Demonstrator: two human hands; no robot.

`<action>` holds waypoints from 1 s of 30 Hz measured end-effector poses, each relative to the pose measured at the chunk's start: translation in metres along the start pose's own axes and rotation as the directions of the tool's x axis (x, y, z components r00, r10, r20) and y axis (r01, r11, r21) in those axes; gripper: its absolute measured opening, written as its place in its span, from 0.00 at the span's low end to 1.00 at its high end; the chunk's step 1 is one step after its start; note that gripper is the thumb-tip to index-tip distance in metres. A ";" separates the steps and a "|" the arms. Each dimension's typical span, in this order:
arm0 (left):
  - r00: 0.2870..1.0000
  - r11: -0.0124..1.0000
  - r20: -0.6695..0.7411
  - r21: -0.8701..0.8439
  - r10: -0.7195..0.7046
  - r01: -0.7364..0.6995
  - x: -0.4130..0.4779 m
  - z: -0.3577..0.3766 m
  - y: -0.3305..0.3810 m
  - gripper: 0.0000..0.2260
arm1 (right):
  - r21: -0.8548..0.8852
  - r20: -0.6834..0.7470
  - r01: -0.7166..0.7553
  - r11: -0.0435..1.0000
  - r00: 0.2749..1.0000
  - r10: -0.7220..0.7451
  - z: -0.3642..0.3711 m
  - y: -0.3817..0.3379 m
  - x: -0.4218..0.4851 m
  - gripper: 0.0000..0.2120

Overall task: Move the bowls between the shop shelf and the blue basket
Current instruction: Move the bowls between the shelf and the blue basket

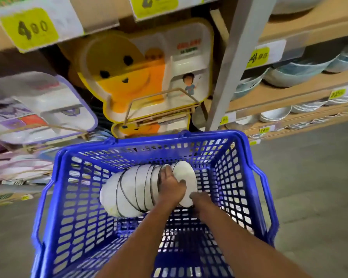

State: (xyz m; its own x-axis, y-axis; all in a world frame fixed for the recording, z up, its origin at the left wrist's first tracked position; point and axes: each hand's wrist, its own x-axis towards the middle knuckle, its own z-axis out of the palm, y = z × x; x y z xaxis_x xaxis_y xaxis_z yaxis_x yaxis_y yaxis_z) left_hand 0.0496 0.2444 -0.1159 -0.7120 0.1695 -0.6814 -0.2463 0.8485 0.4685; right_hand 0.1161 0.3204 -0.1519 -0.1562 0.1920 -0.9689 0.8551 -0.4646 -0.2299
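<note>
1. Shop shelving (289, 93) of pale wood fills the background, hung with yellow price tags (28, 29), over a grey floor.
2. At the centre, the left hand (172, 186) lies over a nested stack of white bowls (141, 189), fingers curled across the rims near the stack's open end; it looks closed on the stack, though the palm side is hidden.
3. Just to the right of that hold, the right hand (196, 197) reaches under the end bowl; only a fingertip shows, so whether it grips cannot be told.
4. The stack lies on its side, black rim lines showing, running left and away from the hands.
5. Around the stack is the blue basket (54, 197), a lattice-walled carrier; the bowls rest on its floor, toward the far half.
6. Beyond the basket's far rim stand children's divided trays (141, 77), one yellow with a smiling face; more bowls (293, 71) sit on shelves to the far right.
7. Judged step: the stack is either being set down or gathered for lifting; the blur does not settle which.
8. A lift next would call for both hands clamping the ends so the loose bowls cannot slide apart.
</note>
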 end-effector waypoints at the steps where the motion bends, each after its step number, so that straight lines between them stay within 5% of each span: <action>1: 1.000 1.000 -0.009 -0.022 0.000 0.000 0.004 0.001 -0.001 0.33 | 0.018 0.000 -0.006 1.000 1.000 0.006 0.001 0.001 0.004 0.15; 8: 0.997 0.998 -0.037 -0.016 -0.066 0.066 0.018 0.000 0.003 0.31 | 0.165 -0.026 -0.049 0.985 0.998 0.054 0.007 0.007 0.028 0.12; 18: 0.995 0.996 0.092 0.092 -0.026 0.018 -0.009 -0.011 0.027 0.34 | 0.084 -0.133 0.032 0.996 0.991 -0.020 -0.010 0.003 0.009 0.14; 26: 0.995 0.979 0.067 -0.198 0.071 -0.056 -0.056 -0.067 0.031 0.29 | 0.130 -0.026 0.172 0.976 0.985 -0.170 -0.034 -0.010 -0.074 0.09; 30: 0.988 0.896 0.152 -0.443 0.030 0.041 -0.088 -0.104 0.039 0.28 | 0.255 0.044 0.325 0.911 0.937 -0.347 -0.042 -0.021 -0.124 0.13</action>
State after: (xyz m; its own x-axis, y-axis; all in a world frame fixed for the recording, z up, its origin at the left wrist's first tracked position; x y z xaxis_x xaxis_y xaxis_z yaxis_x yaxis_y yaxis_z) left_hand 0.0341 0.2109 0.0206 -0.6106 0.2690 -0.7449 -0.5413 0.5449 0.6404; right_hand 0.1383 0.3427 -0.0235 -0.4645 0.3032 -0.8321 0.6016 -0.5815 -0.5477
